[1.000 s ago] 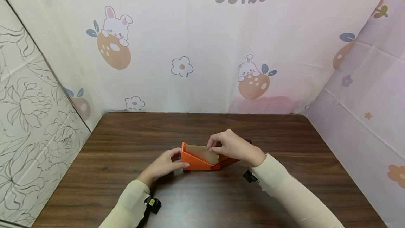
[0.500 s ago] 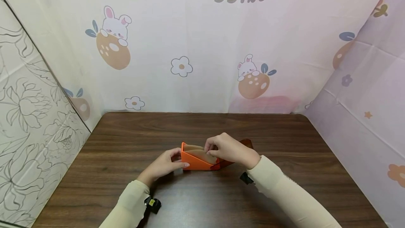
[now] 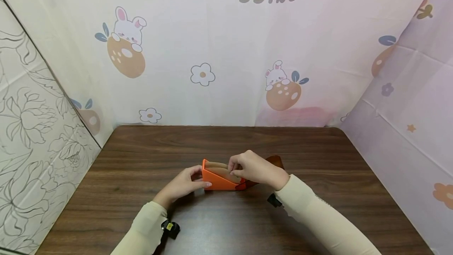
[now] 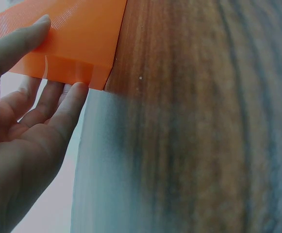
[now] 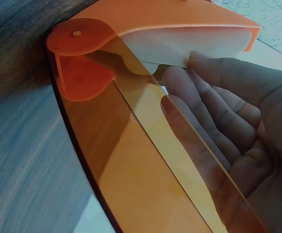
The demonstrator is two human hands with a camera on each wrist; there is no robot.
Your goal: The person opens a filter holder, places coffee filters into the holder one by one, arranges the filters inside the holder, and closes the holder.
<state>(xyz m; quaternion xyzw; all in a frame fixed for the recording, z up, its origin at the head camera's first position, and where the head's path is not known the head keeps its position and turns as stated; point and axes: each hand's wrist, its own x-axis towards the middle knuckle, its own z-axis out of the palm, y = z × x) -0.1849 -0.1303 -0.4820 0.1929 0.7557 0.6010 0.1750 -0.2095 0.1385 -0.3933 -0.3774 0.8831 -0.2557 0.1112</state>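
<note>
An orange coffee filter holder (image 3: 219, 182) with slanted sides stands on the table. My left hand (image 3: 185, 184) holds its left end, the thumb on the near side and the fingertips at the end wall, as the left wrist view shows of the left hand (image 4: 39, 107). Inside the holder stand tan paper coffee filters (image 3: 217, 170) with rounded edges. My right hand (image 3: 256, 168) pinches a filter's edge between thumb and forefinger. In the right wrist view, the pinched filter (image 5: 179, 46) looks pale, and the see-through brown lid (image 5: 145, 160) hangs open beside the right hand (image 5: 242, 102).
The dark wooden table (image 3: 159, 145) carries the holder near its middle. The lid (image 3: 275, 161) extends right from the holder, partly behind the right hand. A printed cloth wall (image 3: 226, 101) rises at the table's far edge.
My right hand has moved slightly left and down, lowering the pinched filter into the holder. Another filter edge now shows behind it. The left hand has stayed in place.
</note>
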